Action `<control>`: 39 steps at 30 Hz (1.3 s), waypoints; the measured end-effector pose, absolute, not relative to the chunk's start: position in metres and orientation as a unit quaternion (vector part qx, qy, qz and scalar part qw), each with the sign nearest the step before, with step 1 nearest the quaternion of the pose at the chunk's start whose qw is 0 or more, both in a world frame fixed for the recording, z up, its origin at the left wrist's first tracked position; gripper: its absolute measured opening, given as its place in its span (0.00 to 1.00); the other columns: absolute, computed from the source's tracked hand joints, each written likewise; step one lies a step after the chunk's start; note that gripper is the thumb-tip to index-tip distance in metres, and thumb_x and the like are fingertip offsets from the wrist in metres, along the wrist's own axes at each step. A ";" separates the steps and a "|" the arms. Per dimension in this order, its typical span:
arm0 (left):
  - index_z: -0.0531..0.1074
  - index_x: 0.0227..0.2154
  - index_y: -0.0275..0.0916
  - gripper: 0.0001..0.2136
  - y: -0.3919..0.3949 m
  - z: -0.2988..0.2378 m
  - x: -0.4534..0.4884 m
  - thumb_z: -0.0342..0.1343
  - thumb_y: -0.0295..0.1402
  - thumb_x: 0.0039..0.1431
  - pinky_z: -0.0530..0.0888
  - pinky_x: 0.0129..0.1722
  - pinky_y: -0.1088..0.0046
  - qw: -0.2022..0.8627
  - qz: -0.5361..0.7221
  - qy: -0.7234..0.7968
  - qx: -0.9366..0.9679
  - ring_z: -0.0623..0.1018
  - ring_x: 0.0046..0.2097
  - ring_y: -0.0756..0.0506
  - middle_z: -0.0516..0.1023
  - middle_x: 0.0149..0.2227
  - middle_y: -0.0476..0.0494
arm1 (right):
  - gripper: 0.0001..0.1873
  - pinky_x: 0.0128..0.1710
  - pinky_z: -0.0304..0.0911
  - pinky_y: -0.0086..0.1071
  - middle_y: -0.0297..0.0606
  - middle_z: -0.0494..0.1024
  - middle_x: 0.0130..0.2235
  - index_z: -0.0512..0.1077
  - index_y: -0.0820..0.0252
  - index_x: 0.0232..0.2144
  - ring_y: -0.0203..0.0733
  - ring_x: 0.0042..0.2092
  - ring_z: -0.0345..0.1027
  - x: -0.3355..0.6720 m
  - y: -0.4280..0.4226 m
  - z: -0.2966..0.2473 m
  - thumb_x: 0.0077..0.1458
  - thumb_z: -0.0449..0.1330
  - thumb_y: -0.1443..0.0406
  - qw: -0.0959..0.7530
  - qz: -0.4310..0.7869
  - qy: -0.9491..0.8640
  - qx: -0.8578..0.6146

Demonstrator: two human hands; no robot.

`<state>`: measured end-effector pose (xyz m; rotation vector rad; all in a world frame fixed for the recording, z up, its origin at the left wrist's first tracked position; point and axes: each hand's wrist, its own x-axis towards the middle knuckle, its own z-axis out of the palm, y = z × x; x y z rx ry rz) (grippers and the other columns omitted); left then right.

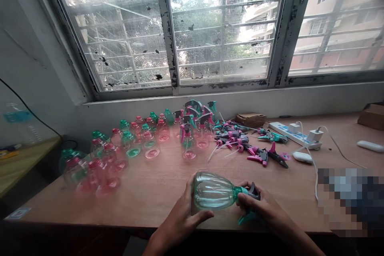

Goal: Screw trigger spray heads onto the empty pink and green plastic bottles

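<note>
A clear green spray bottle (214,190) lies sideways just above the near edge of the wooden table (162,184). My left hand (180,218) is wrapped round its wide base. My right hand (259,208) is closed on the grey and green trigger head (250,198) at the bottle's neck. The bottle's base points left and its neck points right.
Several capless pink and green bottles (114,156) stand at the left. Bottles with trigger heads (195,128) stand at the back middle. Loose trigger heads (249,146) lie to the right. Further right lie a power strip (295,134) with plugs and cables, and a cardboard box (372,116).
</note>
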<state>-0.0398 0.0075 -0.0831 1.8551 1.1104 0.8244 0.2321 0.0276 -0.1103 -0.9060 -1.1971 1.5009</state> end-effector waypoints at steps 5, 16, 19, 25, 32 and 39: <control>0.33 0.74 0.53 0.44 0.007 -0.091 -0.040 0.59 0.36 0.67 0.50 0.73 0.52 0.356 0.344 0.437 0.751 0.51 0.76 0.37 0.47 0.76 0.42 | 0.25 0.27 0.66 0.33 0.35 0.80 0.26 0.74 0.60 0.31 0.41 0.25 0.71 0.232 0.029 -0.112 0.45 0.76 0.47 0.494 0.615 -0.487 -0.374; 0.39 0.74 0.51 0.41 0.011 -0.095 -0.040 0.58 0.37 0.67 0.47 0.73 0.50 0.343 0.364 0.441 0.745 0.50 0.76 0.36 0.48 0.76 0.42 | 0.25 0.27 0.64 0.33 0.32 0.77 0.24 0.73 0.59 0.34 0.41 0.25 0.70 0.232 0.028 -0.113 0.46 0.75 0.48 0.488 0.612 -0.497 -0.374; 0.35 0.74 0.51 0.46 0.010 -0.094 -0.039 0.61 0.37 0.65 0.49 0.73 0.48 0.349 0.354 0.444 0.745 0.51 0.75 0.35 0.49 0.76 0.40 | 0.25 0.27 0.64 0.33 0.32 0.77 0.24 0.73 0.60 0.34 0.41 0.25 0.70 0.233 0.029 -0.114 0.47 0.75 0.49 0.488 0.611 -0.498 -0.374; 0.43 0.74 0.47 0.43 0.011 -0.092 -0.039 0.63 0.39 0.63 0.48 0.74 0.52 0.344 0.351 0.451 0.745 0.49 0.76 0.33 0.50 0.76 0.40 | 0.25 0.27 0.64 0.32 0.32 0.78 0.23 0.75 0.61 0.35 0.40 0.25 0.70 0.233 0.030 -0.115 0.47 0.76 0.49 0.482 0.604 -0.510 -0.377; 0.40 0.74 0.50 0.44 0.010 -0.093 -0.040 0.63 0.39 0.63 0.50 0.73 0.50 0.344 0.353 0.453 0.743 0.51 0.75 0.34 0.50 0.76 0.41 | 0.25 0.27 0.65 0.33 0.32 0.78 0.24 0.75 0.60 0.35 0.42 0.25 0.71 0.232 0.028 -0.112 0.46 0.76 0.48 0.482 0.608 -0.506 -0.377; 0.43 0.74 0.51 0.41 0.013 -0.095 -0.040 0.61 0.37 0.65 0.48 0.74 0.53 0.332 0.360 0.454 0.744 0.50 0.76 0.35 0.49 0.76 0.43 | 0.24 0.27 0.65 0.32 0.32 0.79 0.23 0.76 0.60 0.36 0.42 0.25 0.71 0.233 0.029 -0.114 0.48 0.75 0.49 0.473 0.600 -0.521 -0.381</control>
